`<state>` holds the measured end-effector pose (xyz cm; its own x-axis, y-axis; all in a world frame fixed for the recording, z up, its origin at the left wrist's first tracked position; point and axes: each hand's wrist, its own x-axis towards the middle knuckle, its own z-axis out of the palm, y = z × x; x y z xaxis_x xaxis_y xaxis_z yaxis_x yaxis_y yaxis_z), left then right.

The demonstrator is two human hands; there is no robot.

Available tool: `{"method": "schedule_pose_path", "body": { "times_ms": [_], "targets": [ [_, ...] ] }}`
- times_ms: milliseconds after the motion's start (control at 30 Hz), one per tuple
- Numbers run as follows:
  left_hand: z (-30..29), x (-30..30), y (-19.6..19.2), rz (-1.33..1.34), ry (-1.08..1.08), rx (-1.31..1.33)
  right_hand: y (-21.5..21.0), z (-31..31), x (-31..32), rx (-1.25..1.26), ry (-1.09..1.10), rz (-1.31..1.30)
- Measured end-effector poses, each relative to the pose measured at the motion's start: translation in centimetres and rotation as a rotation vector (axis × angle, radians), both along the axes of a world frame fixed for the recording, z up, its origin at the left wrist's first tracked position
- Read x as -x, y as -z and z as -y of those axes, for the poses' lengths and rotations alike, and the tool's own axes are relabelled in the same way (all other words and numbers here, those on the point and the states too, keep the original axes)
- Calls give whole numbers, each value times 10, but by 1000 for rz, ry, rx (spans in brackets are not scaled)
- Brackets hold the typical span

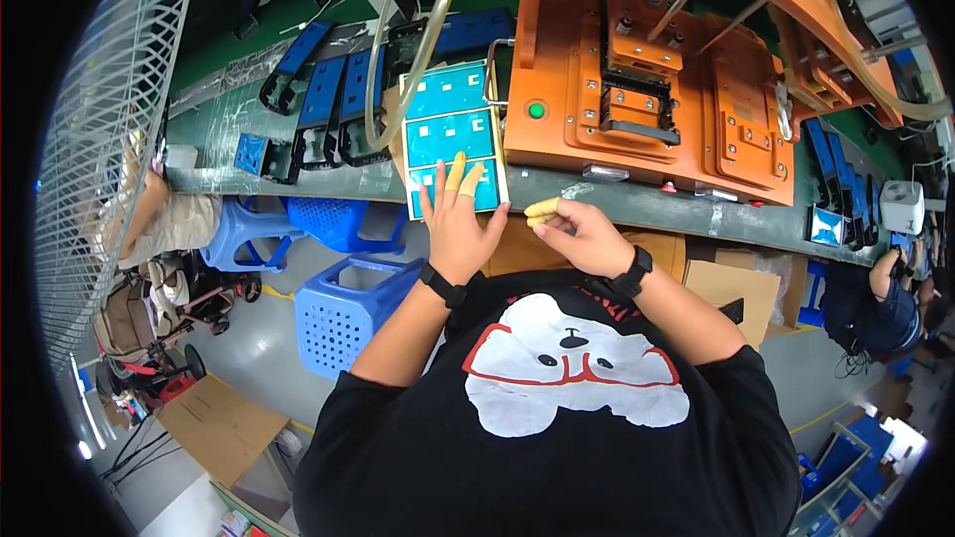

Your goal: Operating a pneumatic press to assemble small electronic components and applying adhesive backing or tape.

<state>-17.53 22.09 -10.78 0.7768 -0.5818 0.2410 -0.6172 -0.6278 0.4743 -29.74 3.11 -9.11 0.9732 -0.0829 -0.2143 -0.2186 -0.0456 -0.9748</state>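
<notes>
Head view: teal sheet stack being handled at bench edge, orange press fixture idle.

Head cam: L hand (460,229) is laid flat, fingers spread, on the lowest teal sheet (450,129) of a stack at the green workbench (637,204) edge; nothing is gripped, sheet only pressed/touched; yellow finger cots (455,173) are worn; R hand (587,236) is held just beside, loosely curled, cot-tipped fingers pinched together; whether sth. small is held can't be told; orange press fixture (647,89) behind appears unloaded, so work is judged early: sheet not yet lifted or moved to fixture; black/blue parts (323,94) are laid out to the left; blue baskets (348,313) below.
</notes>
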Motion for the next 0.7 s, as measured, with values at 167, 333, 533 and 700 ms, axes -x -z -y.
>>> {"method": "schedule_pose_path", "body": {
  "times_ms": [167,333,533,700],
  "targets": [
    [-8,-5,1,-78,16,103,5,-14,-24,53,-16,124],
    [-18,-23,3,-93,66,192,2,-22,-36,245,-63,330],
    [-66,-103,-33,136,-134,454,12,-19,-38,636,-190,476],
    [-156,-133,-58,-75,-338,577,-62,-3,-16,662,-42,724]
  ]
}}
